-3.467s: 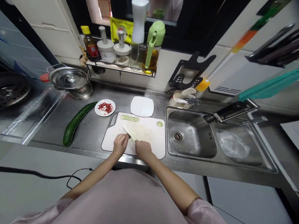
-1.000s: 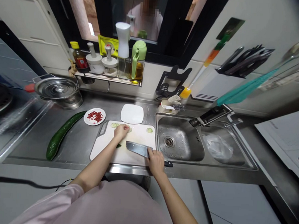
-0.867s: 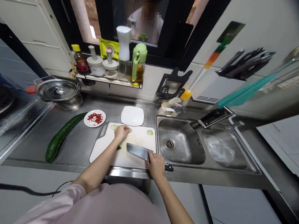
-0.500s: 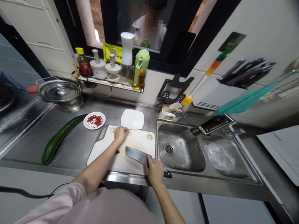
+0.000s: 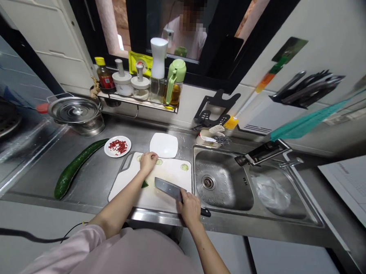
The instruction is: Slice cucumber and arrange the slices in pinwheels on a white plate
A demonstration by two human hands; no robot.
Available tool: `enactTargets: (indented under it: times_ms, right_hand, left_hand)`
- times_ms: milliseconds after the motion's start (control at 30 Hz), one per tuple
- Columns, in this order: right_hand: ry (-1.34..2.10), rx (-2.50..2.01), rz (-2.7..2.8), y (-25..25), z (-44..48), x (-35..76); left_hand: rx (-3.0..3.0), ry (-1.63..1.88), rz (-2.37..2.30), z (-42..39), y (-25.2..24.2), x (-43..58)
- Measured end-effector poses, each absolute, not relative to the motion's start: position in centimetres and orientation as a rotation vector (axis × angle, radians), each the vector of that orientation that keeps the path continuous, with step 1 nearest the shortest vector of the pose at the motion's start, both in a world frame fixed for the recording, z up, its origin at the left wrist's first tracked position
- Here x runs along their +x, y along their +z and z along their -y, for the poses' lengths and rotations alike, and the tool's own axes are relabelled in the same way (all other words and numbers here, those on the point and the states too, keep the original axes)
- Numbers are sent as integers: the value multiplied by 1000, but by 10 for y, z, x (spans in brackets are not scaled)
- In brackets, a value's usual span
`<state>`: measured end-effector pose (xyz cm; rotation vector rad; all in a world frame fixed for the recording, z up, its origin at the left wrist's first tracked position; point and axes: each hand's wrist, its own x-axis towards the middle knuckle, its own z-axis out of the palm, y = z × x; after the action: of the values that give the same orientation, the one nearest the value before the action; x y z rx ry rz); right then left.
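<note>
My right hand (image 5: pixel 190 207) grips a kitchen knife (image 5: pixel 168 188) by its black handle, its broad blade pointing left over the white cutting board (image 5: pixel 172 169). Near the board's far edge, my left hand (image 5: pixel 147 163) has its fingertips pinched together; what they hold, if anything, is too small to make out. Pale green slices (image 5: pixel 159 162) lie by those fingers, and another slice (image 5: pixel 184 167) sits at the board's far right. Beside my left forearm is a dark green piece of peel or cucumber (image 5: pixel 145 184).
Left of the board lie a long green cucumber (image 5: pixel 77 168) and a white plate (image 5: pixel 109 150) of chopped red bits. A square white dish (image 5: pixel 164 145) stands behind the board. Right is a steel sink (image 5: pixel 224 176); a lidded pot (image 5: pixel 88 126) stands back left.
My left hand has lifted slightly and shifted toward the white dish, its fingertips now off the slice. The right hand and knife stay almost still. The view has moved a little.
</note>
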<state>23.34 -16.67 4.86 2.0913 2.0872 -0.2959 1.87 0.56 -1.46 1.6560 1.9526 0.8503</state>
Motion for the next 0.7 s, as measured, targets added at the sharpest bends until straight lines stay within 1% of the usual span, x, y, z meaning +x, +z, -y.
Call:
enactTargets:
  times_ms: [167,267,367,500,700]
  right_hand:
    - [-399,2156,-2095,51,163,227]
    - [-465,2207,-2080,55,159,218]
    - [-538,2196,-2089,60,154,207]
    - [-595,2053,-2082,70,150,188]
    - [-628,1889,-2143,84,152,158]
  left_hand:
    - [1337,1316,-1979,20,-11,-4]
    - [1288,1458,-1955,54,-14,-15]
    - [1332,1464,-1915,91,-19,-20]
    - [1508,1416,-1804,130,-26,-23]
    - [1698,1410,-1649,144,-33,-24]
